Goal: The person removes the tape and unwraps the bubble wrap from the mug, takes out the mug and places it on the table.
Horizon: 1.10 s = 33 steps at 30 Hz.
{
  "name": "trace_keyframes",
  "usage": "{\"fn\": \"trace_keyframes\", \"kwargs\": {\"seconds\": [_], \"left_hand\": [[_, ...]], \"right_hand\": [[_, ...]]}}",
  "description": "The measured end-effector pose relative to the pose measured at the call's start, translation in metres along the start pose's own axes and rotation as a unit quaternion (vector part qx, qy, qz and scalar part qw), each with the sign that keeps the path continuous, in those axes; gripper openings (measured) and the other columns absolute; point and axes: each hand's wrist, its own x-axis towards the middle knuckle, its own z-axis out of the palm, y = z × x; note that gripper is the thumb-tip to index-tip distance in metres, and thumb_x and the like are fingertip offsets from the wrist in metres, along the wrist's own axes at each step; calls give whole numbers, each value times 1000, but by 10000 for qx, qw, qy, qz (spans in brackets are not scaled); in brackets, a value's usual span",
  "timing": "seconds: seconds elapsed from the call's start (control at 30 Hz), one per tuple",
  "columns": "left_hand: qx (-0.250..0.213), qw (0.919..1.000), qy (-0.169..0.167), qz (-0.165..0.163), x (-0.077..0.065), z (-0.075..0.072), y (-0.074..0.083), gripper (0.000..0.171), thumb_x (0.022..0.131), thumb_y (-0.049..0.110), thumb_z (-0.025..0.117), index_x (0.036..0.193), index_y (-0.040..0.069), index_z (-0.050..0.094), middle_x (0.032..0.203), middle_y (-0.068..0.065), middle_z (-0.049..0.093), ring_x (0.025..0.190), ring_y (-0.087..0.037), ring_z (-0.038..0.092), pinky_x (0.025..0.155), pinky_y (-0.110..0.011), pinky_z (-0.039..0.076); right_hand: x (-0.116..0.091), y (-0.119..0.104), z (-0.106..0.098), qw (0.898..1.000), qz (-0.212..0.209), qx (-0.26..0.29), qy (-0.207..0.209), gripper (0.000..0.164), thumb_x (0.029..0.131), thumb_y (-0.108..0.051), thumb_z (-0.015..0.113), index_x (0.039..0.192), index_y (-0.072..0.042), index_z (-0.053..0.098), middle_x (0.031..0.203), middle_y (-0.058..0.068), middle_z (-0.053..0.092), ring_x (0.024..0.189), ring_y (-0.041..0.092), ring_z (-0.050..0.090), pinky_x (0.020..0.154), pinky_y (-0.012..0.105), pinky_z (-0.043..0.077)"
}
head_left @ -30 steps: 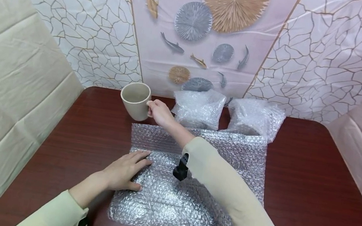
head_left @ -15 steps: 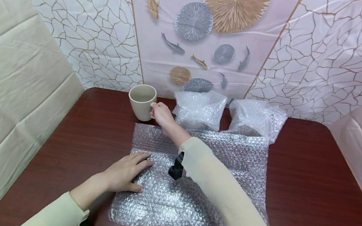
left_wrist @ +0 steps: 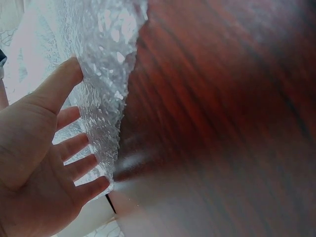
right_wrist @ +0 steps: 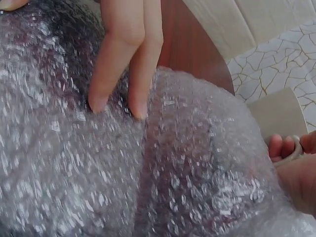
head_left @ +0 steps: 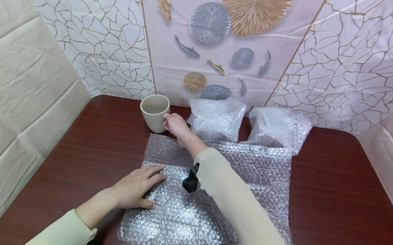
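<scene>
A beige mug is at the back left of the table, its handle turned right toward my right hand. That hand grips the handle; the right wrist view shows fingers curled through the mug's handle. Beneath my right forearm lies a sheet of bubble wrap, spread flat with a fold line across its far part. My left hand rests on the sheet's left edge with fingers spread. The left wrist view shows its palm beside the sheet's edge.
Two bubble-wrapped bundles, one in the middle and one to its right, sit at the table's back by the sheet's far edge. The dark red wooden table meets a patterned cloth backdrop. Cream cloth hangs at the left side.
My right hand has moved the mug a little to the right, and the mug now sits slightly lower in view. The left hand has stayed on the bubble wrap.
</scene>
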Motion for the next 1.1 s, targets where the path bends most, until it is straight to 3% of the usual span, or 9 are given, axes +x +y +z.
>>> {"fn": "trace_keyframes", "kwargs": {"seconds": [0.27, 0.37, 0.5, 0.57, 0.67, 0.8, 0.87, 0.97, 1.1], "left_hand": [[19, 9999, 82, 57, -1, 1, -1, 79, 73, 43, 73, 136, 8, 42, 146, -18, 31, 132, -39, 31, 104, -54, 31], [-19, 9999, 103, 71, -1, 1, -1, 78, 73, 42, 74, 136, 8, 42, 146, -18, 31, 132, -39, 31, 103, -54, 31], [-53, 9999, 117, 90, -1, 0, -1, 78, 73, 41, 74, 136, 8, 42, 146, -19, 30, 131, -40, 31, 103, -55, 31], [-52, 9999, 115, 93, -1, 0, -1, 78, 73, 41, 74, 136, 8, 42, 146, -19, 30, 131, -40, 31, 103, -55, 31], [-54, 9999, 104, 69, -1, 1, 0, 78, 73, 42, 74, 136, 8, 42, 146, -18, 30, 132, -39, 31, 103, -54, 31], [-71, 9999, 76, 22, 0, 0, 0, 79, 73, 43, 74, 136, 9, 42, 147, -17, 30, 132, -37, 30, 104, -54, 31], [-72, 10000, 47, 5, 0, 0, 0, 79, 73, 43, 74, 137, 10, 42, 147, -16, 29, 133, -36, 30, 104, -53, 31], [-63, 10000, 37, 22, 1, -1, 0, 79, 72, 43, 74, 136, 9, 42, 146, -17, 30, 132, -37, 31, 103, -54, 32], [-33, 10000, -65, -26, 2, -3, 2, 79, 72, 43, 74, 136, 9, 42, 146, -17, 30, 131, -38, 32, 102, -54, 33]], "right_hand": [[-6, -6, -4, 9922, -54, -1237, -119, 29, 99, -23, 34, 78, -9, 47, 63, -1, 43, 60, 10, 39, 56, 20, 33], [-8, -10, -4, 9768, -125, -2138, 37, 35, 98, -24, 33, 85, -4, 57, 77, 5, 57, 72, 15, 51, 64, 22, 41], [-11, -16, -2, 9448, -313, -3247, 314, 40, 96, -22, 33, 101, 3, 63, 107, 15, 64, 100, 25, 59, 84, 31, 47], [-12, -18, -2, 9319, -410, -3580, 412, 39, 95, -21, 34, 101, 5, 63, 112, 17, 62, 105, 29, 58, 88, 34, 47], [-14, -19, -3, 9240, -532, -3747, 546, 34, 93, -22, 37, 87, 1, 63, 106, 17, 64, 99, 28, 60, 82, 34, 49], [-17, -24, -9, 9301, -721, -3566, 504, 31, 91, -22, 42, 73, -4, 59, 89, 13, 66, 81, 24, 59, 70, 32, 47], [-19, -26, -13, 9350, -807, -3431, 385, 29, 91, -22, 43, 80, -4, 63, 85, 11, 68, 79, 21, 61, 70, 30, 48], [-23, -30, -17, 9455, -895, -3125, 192, 30, 92, -21, 44, 103, -1, 63, 91, 10, 70, 82, 17, 67, 81, 25, 49], [-29, -36, -23, 9382, -1163, -3259, 109, 32, 92, -20, 45, 116, -1, 57, 103, 9, 67, 94, 15, 65, 90, 26, 46]]}}
